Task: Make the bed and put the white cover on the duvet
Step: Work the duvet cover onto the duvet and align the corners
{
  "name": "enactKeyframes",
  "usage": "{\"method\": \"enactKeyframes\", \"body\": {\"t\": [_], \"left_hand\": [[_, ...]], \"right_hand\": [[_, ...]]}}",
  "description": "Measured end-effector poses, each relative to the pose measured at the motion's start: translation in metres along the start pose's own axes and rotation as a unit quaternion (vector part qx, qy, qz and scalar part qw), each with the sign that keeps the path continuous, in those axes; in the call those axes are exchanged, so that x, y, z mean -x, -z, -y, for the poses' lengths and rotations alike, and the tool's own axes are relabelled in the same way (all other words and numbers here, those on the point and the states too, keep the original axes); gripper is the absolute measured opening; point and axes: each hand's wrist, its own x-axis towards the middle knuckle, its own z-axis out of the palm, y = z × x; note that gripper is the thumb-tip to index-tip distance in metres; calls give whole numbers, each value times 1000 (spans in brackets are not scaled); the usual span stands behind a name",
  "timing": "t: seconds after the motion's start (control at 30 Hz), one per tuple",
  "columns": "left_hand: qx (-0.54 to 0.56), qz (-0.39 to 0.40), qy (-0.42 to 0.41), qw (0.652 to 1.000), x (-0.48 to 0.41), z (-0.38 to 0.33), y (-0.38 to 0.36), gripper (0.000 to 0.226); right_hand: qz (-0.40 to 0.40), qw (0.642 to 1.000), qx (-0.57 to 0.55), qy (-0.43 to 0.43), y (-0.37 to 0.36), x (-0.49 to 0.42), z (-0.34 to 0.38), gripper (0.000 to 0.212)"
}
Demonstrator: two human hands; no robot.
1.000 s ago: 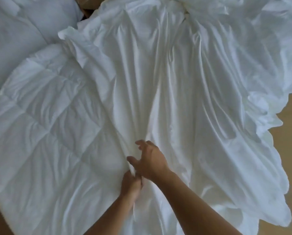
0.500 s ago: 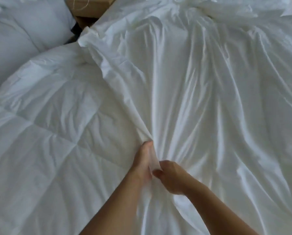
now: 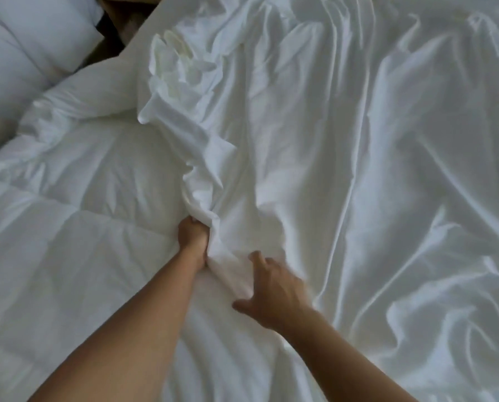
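A quilted white duvet (image 3: 77, 198) lies across the left half of the bed. The smooth, wrinkled white cover (image 3: 358, 169) is spread over the right half, and its bunched edge runs down the middle. My left hand (image 3: 193, 236) grips a fistful of that bunched edge where it meets the duvet. My right hand (image 3: 274, 288) rests on the cover just to the right, fingers spread and holding nothing.
White pillows (image 3: 31, 44) sit at the top left. A dark gap with something brown (image 3: 126, 21) shows behind them at the top edge. Bedding fills the rest of the view.
My right hand has let go of the cover's edge and opened beside it. My left hand has moved up along the edge and gathered more fabric. The view has moved closer.
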Motion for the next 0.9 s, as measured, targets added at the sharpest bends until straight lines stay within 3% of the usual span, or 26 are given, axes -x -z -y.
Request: {"method": "enactKeyframes", "body": {"t": [0.07,0.17,0.27,0.33,0.4,0.43,0.5,0.57,0.7,0.77,0.8,0.87,0.9], "left_hand": [[-5,-3,13,1000,-8,0,18,25],[-56,11,3,998,-20,-2,41,24],[-162,6,-92,982,-40,-5,61,17],[-256,-8,-192,948,-56,-9,73,18],[-384,-15,-274,882,-72,-14,90,63],[-445,-3,-276,852,-83,-12,104,87],[-523,47,-202,827,-111,-3,146,117],[-562,94,-138,810,-135,11,196,131],[-582,152,-145,786,-168,12,234,137],[-588,176,-134,778,-175,5,228,140],[-594,184,-134,772,-179,4,224,141],[-613,192,-151,751,-189,1,219,136],[-626,199,-172,734,-198,-1,220,127]], "right_hand": [[19,1000,-11,18,-11,-22,38,77],[44,998,-10,-50,-40,-52,68,79],[37,988,-38,-148,-59,-71,73,98],[0,981,-30,-190,-64,-82,84,100],[-53,979,1,-195,-69,-94,102,96],[-75,979,20,-188,-71,-102,112,95],[-92,978,38,-185,-73,-119,130,101],[-69,972,32,-224,-72,-135,142,116],[-14,949,32,-313,-59,-157,154,133],[-60,937,26,-344,-62,-161,169,128],[-122,936,23,-329,-69,-163,182,124],[-266,938,15,-224,-89,-175,218,119],[-284,945,19,-160,-99,-185,240,119]]}}
